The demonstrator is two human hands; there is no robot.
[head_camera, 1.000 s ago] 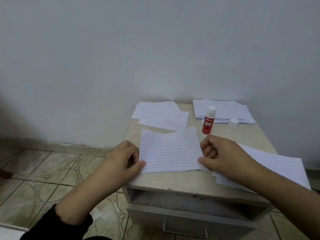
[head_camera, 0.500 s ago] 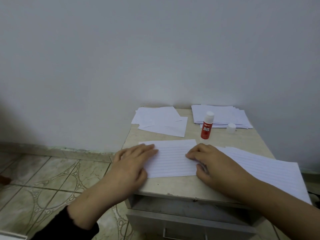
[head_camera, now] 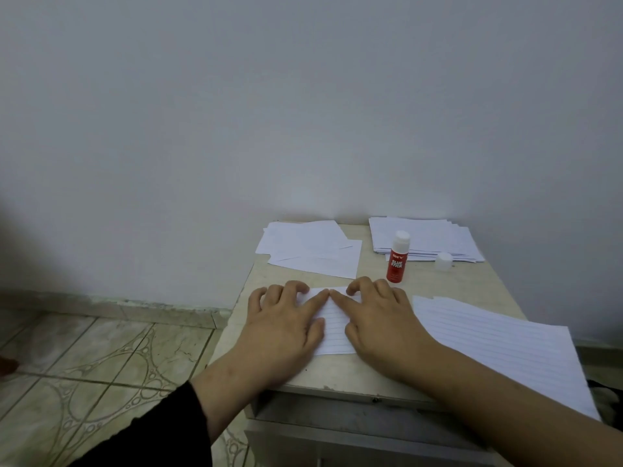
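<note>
Palms down and side by side, the left hand (head_camera: 286,323) and right hand (head_camera: 381,320) press flat, their index fingertips (head_camera: 323,293) touching to form a peak. The outer fingers of each arch slightly and the thumbs point inward. The left forearm wears a black sleeve (head_camera: 161,429); the right forearm is bare.

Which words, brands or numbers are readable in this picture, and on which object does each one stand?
"GLUE STICK": white letters on the red glue stick.
Small brand mark above it: too blurred to read.
Small sheet and large sheets: only ruled lines, no writing visible.
</note>
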